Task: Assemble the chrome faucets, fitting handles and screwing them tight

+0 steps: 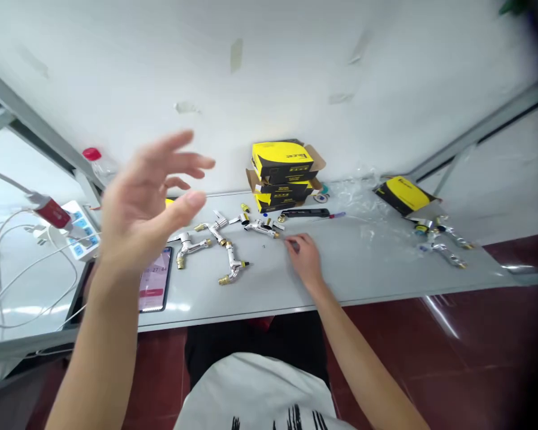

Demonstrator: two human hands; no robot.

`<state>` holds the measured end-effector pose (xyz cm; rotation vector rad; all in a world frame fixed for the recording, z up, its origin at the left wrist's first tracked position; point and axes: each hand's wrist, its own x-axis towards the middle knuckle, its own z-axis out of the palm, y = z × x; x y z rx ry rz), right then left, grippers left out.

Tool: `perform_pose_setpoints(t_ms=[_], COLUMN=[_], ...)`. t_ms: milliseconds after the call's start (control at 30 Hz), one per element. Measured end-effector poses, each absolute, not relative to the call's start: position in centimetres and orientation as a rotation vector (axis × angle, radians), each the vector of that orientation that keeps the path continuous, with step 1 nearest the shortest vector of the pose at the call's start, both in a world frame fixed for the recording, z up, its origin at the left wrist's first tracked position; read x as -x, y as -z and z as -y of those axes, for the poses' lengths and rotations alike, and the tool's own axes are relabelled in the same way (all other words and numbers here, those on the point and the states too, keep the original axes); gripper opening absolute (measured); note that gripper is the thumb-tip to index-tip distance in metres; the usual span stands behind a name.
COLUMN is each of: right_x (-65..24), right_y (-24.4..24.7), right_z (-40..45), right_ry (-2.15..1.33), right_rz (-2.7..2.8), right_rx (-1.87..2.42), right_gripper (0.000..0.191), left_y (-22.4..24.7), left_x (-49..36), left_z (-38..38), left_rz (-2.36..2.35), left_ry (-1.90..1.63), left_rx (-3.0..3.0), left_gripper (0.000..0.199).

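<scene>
My left hand (147,197) is raised above the table's left part, fingers spread and nothing in it. My right hand (303,257) rests on the table with fingers curled to a pinch; whatever is between the fingertips is too small to make out. Just left of those fingertips lies a chrome faucet (260,226) with a brass end. More chrome faucets lie further left: one angled faucet (215,228), one faucet by the phone (189,245) and one nearer the front edge (233,263). A small yellow-and-black part (245,208) sits behind them.
Yellow-black boxes (282,173) are stacked against the wall. A black utility knife (305,212) and a pen (337,215) lie before them. At right are another box (406,196), clear plastic wrap (363,197) and more faucets (448,254). A phone (156,280) and power strip (81,230) lie left.
</scene>
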<state>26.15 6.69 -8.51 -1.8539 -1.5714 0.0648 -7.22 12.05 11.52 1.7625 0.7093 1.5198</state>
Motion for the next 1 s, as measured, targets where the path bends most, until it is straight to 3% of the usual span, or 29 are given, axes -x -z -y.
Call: perform_pose_setpoints(t_ms=[133, 300, 467, 667, 1000], right_x=[-25.7, -25.1, -25.3, -25.7, -25.8], right_y=[8.3, 7.8, 7.9, 8.3, 8.1], right_z=[-6.4, -6.2, -6.3, -6.5, -6.7], right_ry=[-0.073, -0.049, -0.075, -0.206, -0.282], right_rz=[1.596, 1.904, 1.921, 1.785, 1.660], right_rx=[1.873, 1.830, 1.818, 1.779, 1.763], right_gripper=[0.031, 0.036, 0.028, 0.024, 0.026], left_y=[-2.8, 4.2, 5.3, 5.8, 4.6], left_x=[3.0, -1.6, -3.4, -2.9, -2.0], left_z=[-16.4, -19.4, -20.6, -20.9, -23.7], left_rz=[-1.095, -1.312, -1.376, -1.525, -1.712], left_ry=[-1.018, -0.535, -0.324, -0.379, -0.471], left_rx=[-2.070, -2.380, -2.491, -2.425, -2.170], left_gripper=[0.036, 0.044, 0.044, 0.033, 0.037])
